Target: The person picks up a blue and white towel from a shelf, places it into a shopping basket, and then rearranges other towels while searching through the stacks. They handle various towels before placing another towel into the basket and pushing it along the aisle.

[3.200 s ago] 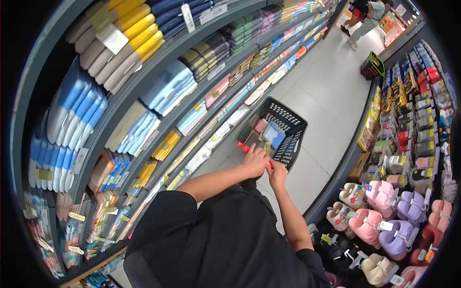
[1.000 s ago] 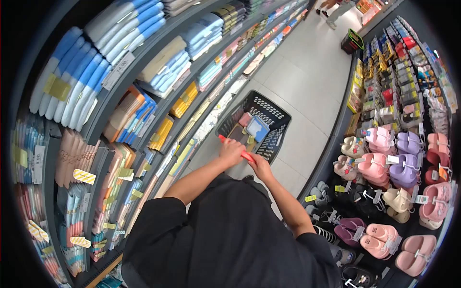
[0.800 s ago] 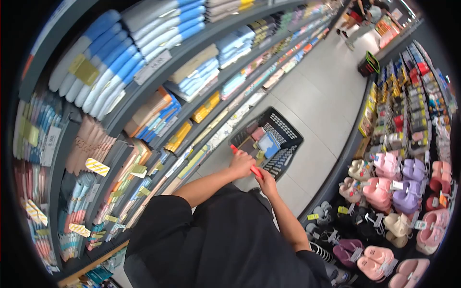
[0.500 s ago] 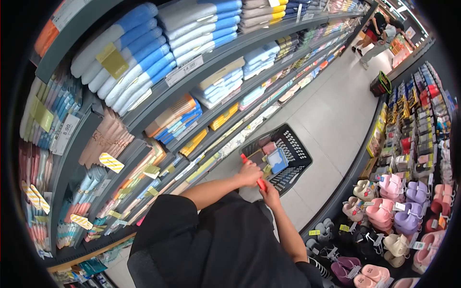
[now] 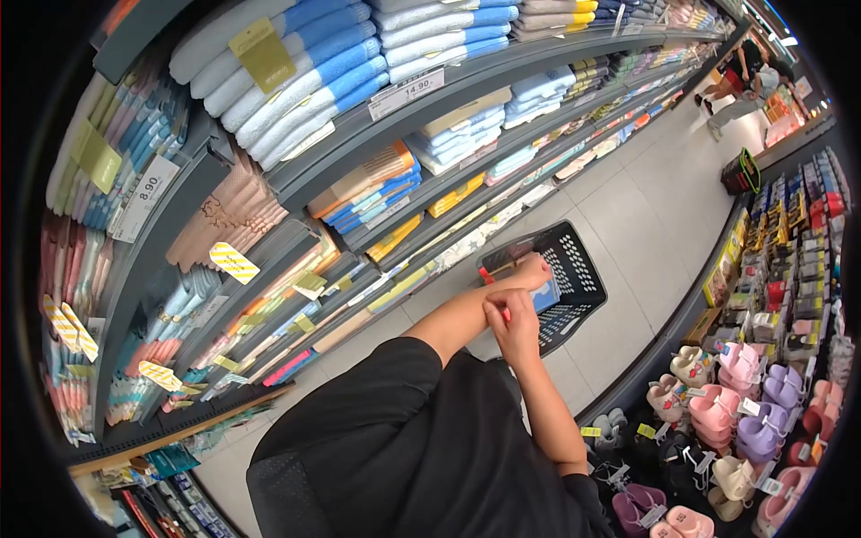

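My left hand [image 5: 533, 272] is closed in a loose fist over the dark shopping basket [image 5: 587, 273], with nothing showing in its fingers. Just below my left forearm, my right hand [image 5: 515, 327] has its fingers closed round the red handle [image 5: 507, 315], part of which shows between them. Another red bit of the handle stands out beyond my left forearm. A blue item [image 5: 546, 296] lies in the perforated basket, and my hands and forearm cover much of the other contents.
Shelves with folded towels [image 5: 314, 72] and price tags run along the left. Clogs [image 5: 717, 408] and small hanging packs [image 5: 798, 260] line the right. A second dark basket [image 5: 741, 172] stands farther down the tiled aisle [image 5: 628, 215], near people [image 5: 749, 85] at its far end.
My left hand has let go of the handle and moved forward over the basket. My right hand has shifted up against my left forearm. The view has turned, moving the shelves rightward.
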{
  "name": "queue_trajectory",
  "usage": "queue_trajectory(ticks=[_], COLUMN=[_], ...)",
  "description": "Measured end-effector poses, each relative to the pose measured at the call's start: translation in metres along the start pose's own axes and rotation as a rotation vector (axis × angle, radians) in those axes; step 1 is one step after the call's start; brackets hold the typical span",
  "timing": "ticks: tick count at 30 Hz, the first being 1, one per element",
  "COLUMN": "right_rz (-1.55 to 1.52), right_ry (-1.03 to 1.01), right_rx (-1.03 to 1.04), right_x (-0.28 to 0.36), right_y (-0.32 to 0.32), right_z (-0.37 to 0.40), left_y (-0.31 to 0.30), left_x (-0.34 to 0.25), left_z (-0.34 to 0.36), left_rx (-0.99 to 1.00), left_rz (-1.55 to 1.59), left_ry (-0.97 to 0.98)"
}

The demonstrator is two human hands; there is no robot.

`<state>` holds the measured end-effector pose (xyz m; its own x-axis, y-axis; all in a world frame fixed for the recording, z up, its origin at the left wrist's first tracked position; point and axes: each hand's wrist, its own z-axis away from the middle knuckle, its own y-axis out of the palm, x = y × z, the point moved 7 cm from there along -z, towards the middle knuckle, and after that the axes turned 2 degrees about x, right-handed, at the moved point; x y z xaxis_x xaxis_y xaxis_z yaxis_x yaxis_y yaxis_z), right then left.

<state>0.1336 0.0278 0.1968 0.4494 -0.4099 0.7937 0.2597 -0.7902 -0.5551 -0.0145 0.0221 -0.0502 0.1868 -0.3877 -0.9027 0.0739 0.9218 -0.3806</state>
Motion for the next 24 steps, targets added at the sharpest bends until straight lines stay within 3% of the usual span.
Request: queue_trajectory(ticks=[3, 4, 6, 8, 11, 12, 15, 17, 19, 22, 24], right_rz=[-0.018, -0.001, 0.052, 0.069, 0.029, 0.083, 0.097, 0.269, 0.205, 0.238, 0.272], right_ry=[0.295, 0.301, 0.088, -0.066, 0.215, 0.223, 0.338, 0.321, 0.376, 0.428, 0.563], right_rx=[-0.067, -0.092, -0.035, -0.002, -0.096, -0.157, -0.231, -0.119, 0.053, 0.248, 0.282], right_x=[-0.065, -0.07, -0.051, -0.014, -0.076, -0.091, -0.128, -0.141, -0.16, -0.179, -0.189], right_y=[-0.004, -0.009, -0.005, -0.007, -0.011, -0.023, -0.041, -0.034, -0.008, 0.027, 0.038], right_z=[0.001, -0.001, 0.001, 0.0, 0.001, 0.001, 0.028, 0.053, 0.086, 0.119, 0.129], left_y=[0.015, 0.018, 0.025, 0.029, 0.034, 0.029, 0.008, 0.001, -0.01, -0.022, -0.031], left_x=[0.014, 0.014, 0.008, 0.004, -0.003, -0.007, -0.024, -0.033, -0.036, -0.024, -0.03], left_z=[0.0, 0.004, 0.014, 0.018, 0.022, 0.026, 0.051, 0.073, 0.093, 0.119, 0.131], left_rx=[0.149, 0.35, 0.516, 0.484, 0.298, 0.218, 0.292, 0.29, 0.36, 0.568, 0.501], left_rz=[0.125, 0.075, 0.073, 0.065, 0.014, -0.011, -0.325, -0.439, -0.605, -0.893, -0.907], left_ry=[-0.019, -0.029, -0.007, 0.044, 0.21, 0.281, 0.112, 0.235, 0.361, 0.397, 0.52])
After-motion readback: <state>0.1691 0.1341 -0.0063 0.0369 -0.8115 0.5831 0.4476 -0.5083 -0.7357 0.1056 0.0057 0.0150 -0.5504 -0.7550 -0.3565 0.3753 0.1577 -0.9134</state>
